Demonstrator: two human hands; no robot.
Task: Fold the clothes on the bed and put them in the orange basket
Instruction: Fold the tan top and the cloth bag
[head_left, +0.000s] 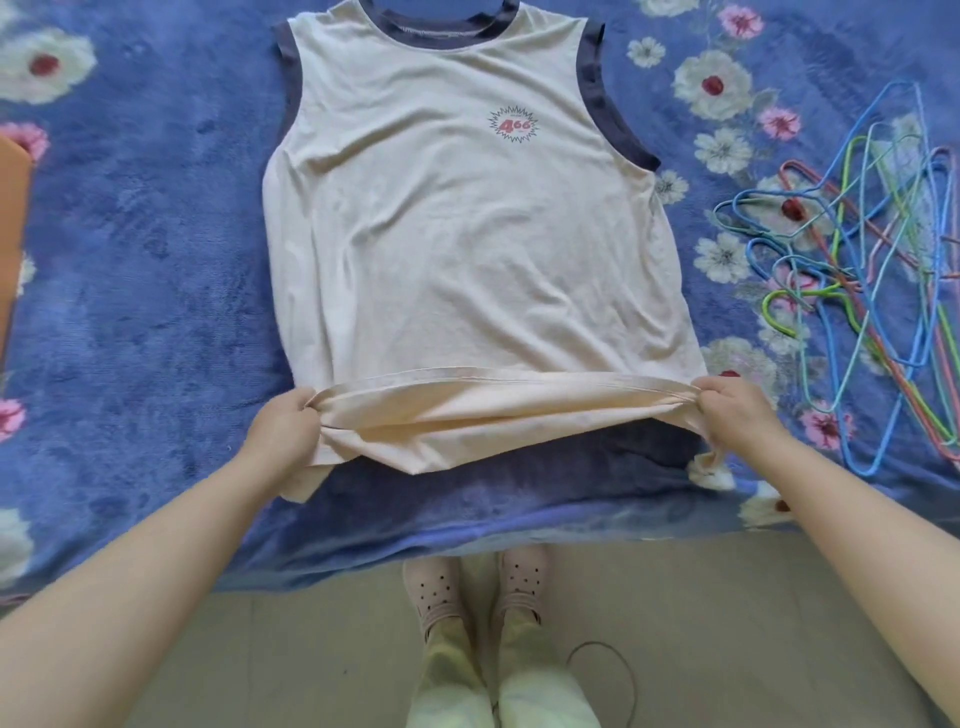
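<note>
A cream sleeveless top (457, 223) with navy trim at neck and armholes and a small red "466" print lies flat on the bed, neck away from me. My left hand (283, 426) pinches its bottom left corner and my right hand (737, 410) pinches the bottom right corner. The hem is lifted off the blanket and stretched between both hands. An orange edge, likely the orange basket (13, 223), shows at the far left border, mostly cut off.
The bed is covered by a blue blanket with flowers (140, 260). A pile of coloured wire hangers (862, 270) lies to the right of the top. Below the bed edge are a tiled floor, my feet in pink clogs (478, 587) and a thin cable (602, 675).
</note>
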